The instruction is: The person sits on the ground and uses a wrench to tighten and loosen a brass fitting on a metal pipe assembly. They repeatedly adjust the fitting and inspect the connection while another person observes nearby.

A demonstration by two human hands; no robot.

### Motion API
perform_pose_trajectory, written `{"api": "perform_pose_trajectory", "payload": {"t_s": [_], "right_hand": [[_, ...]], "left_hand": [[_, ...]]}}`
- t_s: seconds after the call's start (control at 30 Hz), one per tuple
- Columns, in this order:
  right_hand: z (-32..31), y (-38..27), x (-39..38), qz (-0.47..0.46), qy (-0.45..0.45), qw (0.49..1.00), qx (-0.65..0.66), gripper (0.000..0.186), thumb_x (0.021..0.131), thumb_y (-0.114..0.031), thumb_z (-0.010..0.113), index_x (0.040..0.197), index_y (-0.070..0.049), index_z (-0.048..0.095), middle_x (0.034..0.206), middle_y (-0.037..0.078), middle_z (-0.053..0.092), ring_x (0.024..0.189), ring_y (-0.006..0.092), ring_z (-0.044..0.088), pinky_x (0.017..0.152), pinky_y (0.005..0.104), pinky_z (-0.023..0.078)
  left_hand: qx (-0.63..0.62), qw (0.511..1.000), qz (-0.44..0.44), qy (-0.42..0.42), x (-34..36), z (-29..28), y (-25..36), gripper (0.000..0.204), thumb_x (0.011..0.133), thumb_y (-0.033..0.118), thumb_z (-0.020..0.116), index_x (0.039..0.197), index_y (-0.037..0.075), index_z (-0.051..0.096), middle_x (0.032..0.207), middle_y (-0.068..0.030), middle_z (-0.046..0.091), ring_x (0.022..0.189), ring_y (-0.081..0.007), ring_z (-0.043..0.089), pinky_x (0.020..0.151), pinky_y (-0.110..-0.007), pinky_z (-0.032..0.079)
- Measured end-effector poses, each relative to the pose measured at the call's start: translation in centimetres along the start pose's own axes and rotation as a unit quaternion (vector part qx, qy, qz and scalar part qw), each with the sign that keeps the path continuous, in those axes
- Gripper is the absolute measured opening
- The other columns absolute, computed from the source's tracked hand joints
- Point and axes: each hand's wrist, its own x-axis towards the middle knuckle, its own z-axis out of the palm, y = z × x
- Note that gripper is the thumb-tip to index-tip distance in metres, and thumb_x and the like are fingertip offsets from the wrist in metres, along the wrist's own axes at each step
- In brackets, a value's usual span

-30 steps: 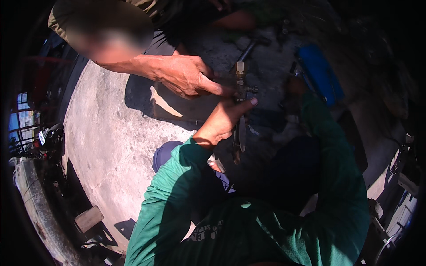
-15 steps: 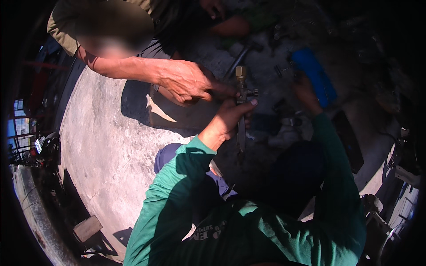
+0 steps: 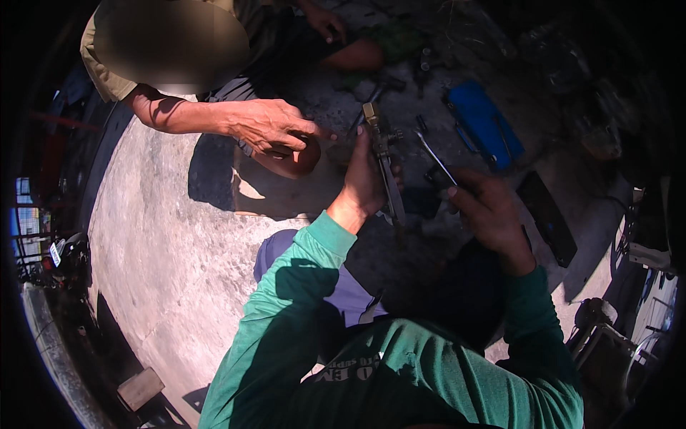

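Observation:
My left hand is closed around a metal valve fitting with a brass hex nut on top and a side knob; long handle-like metal parts hang below it, too dark to make out clearly. My right hand, at the right, is closed on a silver wrench, angled up toward the fitting but apart from it. A co-worker's hand points with one finger just left of my left thumb.
A crouching co-worker is at the upper left. Beyond my hands lie a hammer, a blue tool pouch with tools and a dark flat piece, on shaded concrete. A wooden block sits at lower left.
My right hand has come back from the blue pouch with the wrench. My left hand has tilted the fitting and shifted its thumb upward. The co-worker's pointing hand has drawn back left.

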Motion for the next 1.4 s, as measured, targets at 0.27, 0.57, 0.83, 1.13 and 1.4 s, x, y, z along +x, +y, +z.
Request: {"api": "perform_pose_trajectory", "payload": {"t_s": [0.27,0.57,0.83,1.13,1.4], "right_hand": [[2.0,1.1,0.7,-0.076,0.017,0.997,-0.027,0.035,0.093,-0.009,0.059,0.125,0.003,0.062,0.086,0.014,0.069,0.078,0.0209,0.067,0.072,0.0354,0.051],[2.8,1.8,1.1,0.016,0.036,0.977,0.211,0.037,0.097,-0.01,0.055,0.131,0.003,0.055,0.084,0.006,0.067,0.055,0.009,0.054,0.049,0.0246,0.04],[4.4,2.1,1.0,-0.079,0.026,0.994,0.068,0.038,0.096,-0.007,0.05,0.133,0.002,0.053,0.093,0.006,0.066,0.064,0.0094,0.058,0.06,0.0266,0.047],[4.9,1.0,1.1,-0.17,0.107,0.977,-0.073,0.035,0.092,0.001,0.051,0.126,0.005,0.057,0.106,0.027,0.067,0.101,0.044,0.065,0.087,0.0457,0.051],[4.6,1.9,1.7,-0.173,0.081,0.968,-0.164,0.032,0.091,-0.001,0.054,0.122,0.002,0.06,0.107,0.029,0.065,0.1,0.048,0.063,0.087,0.0505,0.051]], "left_hand": [[0.064,0.991,0.116,-0.005,0.2,0.7,-0.1,0.038,0.1,0.047,0.05,0.111,0.011,0.056,0.079,-0.0054,0.056,0.069,-0.0197,0.055,0.066,-0.036,0.047],[0.345,0.894,0.272,0.09,-1.9,1.1,1.2,0.044,0.1,0.02,0.058,0.137,0.0,0.044,0.124,-0.0083,0.056,0.117,-0.0171,0.052,0.104,-0.033,0.04],[0.154,0.97,0.187,-0.009,-2.5,0.8,1.4,0.058,0.105,0.056,0.04,0.134,0.007,0.052,0.114,-0.0038,0.06,0.103,-0.0113,0.056,0.089,-0.028,0.048],[0.092,0.983,0.156,-0.008,-2.7,1.3,0.6,0.063,0.103,0.062,0.038,0.132,0.008,0.055,0.114,-0.0034,0.061,0.103,-0.0134,0.058,0.091,-0.03,0.049],[0.094,0.981,0.165,0.032,-2.7,0.8,0.7,0.061,0.104,0.058,0.039,0.131,0.007,0.057,0.121,-0.003,0.062,0.108,-0.0136,0.058,0.097,-0.03,0.047]]}}
